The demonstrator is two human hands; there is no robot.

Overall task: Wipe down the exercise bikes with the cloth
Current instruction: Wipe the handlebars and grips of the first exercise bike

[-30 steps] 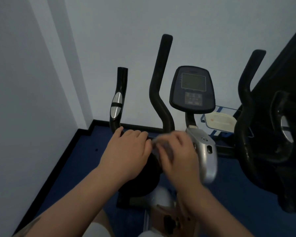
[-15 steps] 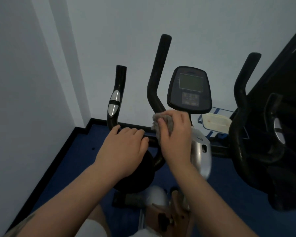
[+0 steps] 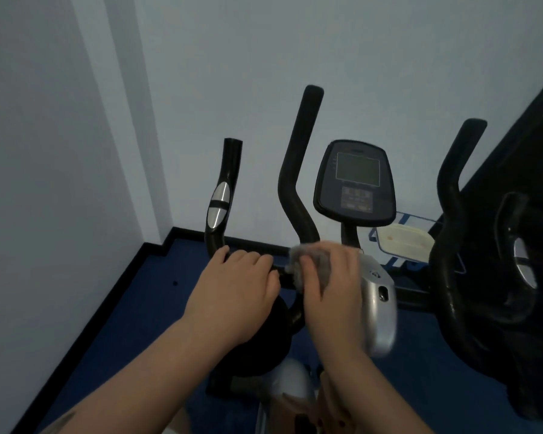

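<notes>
Since half a second ago we're sliding the cloth point(image 3: 311, 261), bunched in our right hand point(image 3: 333, 286), lower on the bike's inner handlebar point(image 3: 295, 183); left hand point(image 3: 235, 289) is gripping the crossbar. Console point(image 3: 355, 180) and second bike point(image 3: 483, 245) probably left.

Pale walls point(image 3: 264, 57) meet in a corner at left above a black skirting point(image 3: 113, 286) and blue floor point(image 3: 145, 308); a dark panel point(image 3: 539, 145) stands at right in dim light.
</notes>
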